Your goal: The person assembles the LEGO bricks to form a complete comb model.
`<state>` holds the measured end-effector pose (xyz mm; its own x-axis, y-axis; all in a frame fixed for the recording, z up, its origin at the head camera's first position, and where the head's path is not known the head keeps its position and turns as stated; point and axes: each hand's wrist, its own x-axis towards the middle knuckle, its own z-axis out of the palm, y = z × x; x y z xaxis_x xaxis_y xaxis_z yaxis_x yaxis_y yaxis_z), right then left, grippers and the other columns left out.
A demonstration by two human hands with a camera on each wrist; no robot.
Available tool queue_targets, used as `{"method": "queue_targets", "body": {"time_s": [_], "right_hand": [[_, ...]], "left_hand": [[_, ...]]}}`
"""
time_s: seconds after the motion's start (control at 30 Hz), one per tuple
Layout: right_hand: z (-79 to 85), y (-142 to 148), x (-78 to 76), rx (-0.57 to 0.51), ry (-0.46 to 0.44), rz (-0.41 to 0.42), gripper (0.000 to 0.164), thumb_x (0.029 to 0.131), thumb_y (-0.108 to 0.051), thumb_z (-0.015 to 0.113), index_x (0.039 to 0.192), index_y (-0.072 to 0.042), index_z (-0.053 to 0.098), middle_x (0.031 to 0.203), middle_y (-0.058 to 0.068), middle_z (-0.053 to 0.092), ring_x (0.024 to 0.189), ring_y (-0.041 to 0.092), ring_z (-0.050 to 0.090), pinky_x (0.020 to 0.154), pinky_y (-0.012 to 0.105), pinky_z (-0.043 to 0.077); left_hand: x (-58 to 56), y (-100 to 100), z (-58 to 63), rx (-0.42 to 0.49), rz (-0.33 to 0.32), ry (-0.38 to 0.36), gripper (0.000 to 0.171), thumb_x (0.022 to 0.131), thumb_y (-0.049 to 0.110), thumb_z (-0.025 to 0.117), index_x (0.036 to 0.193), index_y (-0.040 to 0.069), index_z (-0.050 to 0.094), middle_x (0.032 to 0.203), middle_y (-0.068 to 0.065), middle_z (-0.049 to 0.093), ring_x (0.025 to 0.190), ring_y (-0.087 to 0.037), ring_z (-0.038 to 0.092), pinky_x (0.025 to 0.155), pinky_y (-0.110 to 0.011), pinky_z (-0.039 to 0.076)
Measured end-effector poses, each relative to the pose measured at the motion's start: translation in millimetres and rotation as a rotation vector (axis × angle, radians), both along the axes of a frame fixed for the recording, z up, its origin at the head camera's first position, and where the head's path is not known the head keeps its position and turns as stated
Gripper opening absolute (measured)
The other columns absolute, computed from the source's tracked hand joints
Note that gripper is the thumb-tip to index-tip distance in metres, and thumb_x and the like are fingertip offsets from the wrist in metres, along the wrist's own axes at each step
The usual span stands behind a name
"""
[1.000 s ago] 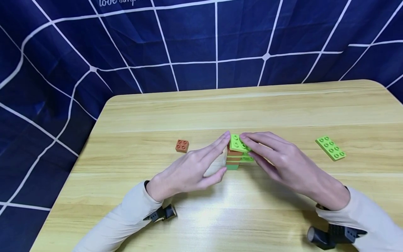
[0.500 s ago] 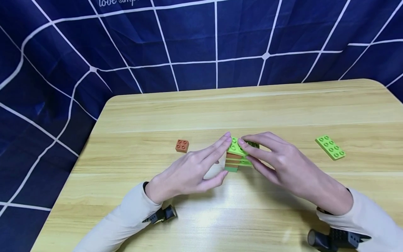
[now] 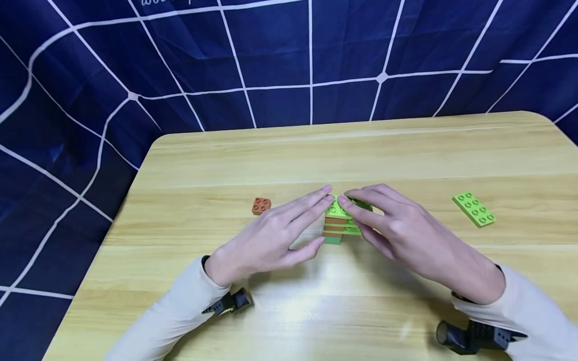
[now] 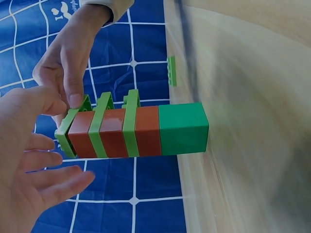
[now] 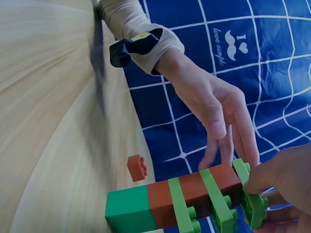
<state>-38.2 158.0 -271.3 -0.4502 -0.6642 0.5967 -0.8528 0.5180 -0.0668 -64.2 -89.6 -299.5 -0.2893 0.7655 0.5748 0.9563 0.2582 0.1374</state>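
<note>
A tower of toy building bricks stands upright on the table, with a green brick (image 4: 183, 129) at its base. Above it, reddish-brown bricks (image 4: 114, 133) alternate with light green studded plates (image 4: 130, 124) that stick out to the right. My right hand (image 3: 402, 225) pinches the topmost light green plate (image 3: 334, 208) between thumb and fingers. That plate sits slightly tilted against the top brown brick. My left hand (image 3: 275, 235) is beside the tower's left side, fingers extended, fingertips near the top plate's left edge; contact is unclear. Right fingers hide part of the plate.
A loose reddish-brown brick (image 3: 261, 206) lies left of the tower on the wooden table (image 3: 207, 165). Another light green plate (image 3: 474, 209) lies to the right. Behind the table hangs a dark blue curtain (image 3: 275, 55) with white lines.
My right hand has shifted slightly left with the top plate, which has turned from skewed to more nearly in line with the tower. My left hand has barely moved.
</note>
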Motion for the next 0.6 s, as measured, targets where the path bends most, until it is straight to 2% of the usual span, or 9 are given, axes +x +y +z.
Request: {"method": "queue_targets", "body": {"time_s": [0.07, 0.17, 0.37, 0.6], "right_hand": [[1.2, -0.3, 0.1, 0.011, -0.006, -0.005, 0.048, 0.105, -0.027, 0.031, 0.118, 0.001, 0.067, 0.114, 0.018, 0.065, 0.102, 0.032, 0.061, 0.08, 0.043, 0.057], [1.7, -0.2, -0.2, 0.013, -0.009, -0.002, 0.048, 0.105, -0.028, 0.031, 0.117, 0.002, 0.068, 0.113, 0.018, 0.065, 0.101, 0.031, 0.061, 0.08, 0.043, 0.058], [1.7, 0.3, -1.7, 0.011, -0.007, 0.011, 0.05, 0.105, -0.028, 0.03, 0.117, 0.001, 0.068, 0.112, 0.017, 0.065, 0.099, 0.03, 0.062, 0.076, 0.043, 0.058], [5.5, 0.6, -2.3, 0.045, -0.012, 0.01, 0.05, 0.105, -0.027, 0.028, 0.117, 0.001, 0.068, 0.111, 0.017, 0.066, 0.098, 0.031, 0.062, 0.075, 0.043, 0.059]], "left_hand": [[-0.4, -0.4, 1.5, -0.011, 0.002, 0.015, 0.057, 0.093, 0.021, 0.059, 0.138, -0.009, 0.043, 0.145, -0.024, 0.043, 0.134, -0.028, 0.043, 0.112, -0.03, 0.035], [-0.8, -0.6, 3.0, -0.03, 0.001, 0.029, 0.057, 0.092, 0.022, 0.06, 0.138, -0.009, 0.045, 0.144, -0.024, 0.043, 0.136, -0.029, 0.04, 0.115, -0.032, 0.03], [-1.4, -0.2, 4.0, -0.061, -0.016, 0.053, 0.058, 0.091, 0.023, 0.061, 0.138, -0.009, 0.045, 0.145, -0.023, 0.043, 0.138, -0.028, 0.037, 0.116, -0.032, 0.029], [-2.0, -0.5, 3.3, -0.09, -0.017, 0.096, 0.059, 0.09, 0.022, 0.063, 0.136, -0.01, 0.047, 0.143, -0.023, 0.046, 0.137, -0.028, 0.04, 0.115, -0.031, 0.03]]}}
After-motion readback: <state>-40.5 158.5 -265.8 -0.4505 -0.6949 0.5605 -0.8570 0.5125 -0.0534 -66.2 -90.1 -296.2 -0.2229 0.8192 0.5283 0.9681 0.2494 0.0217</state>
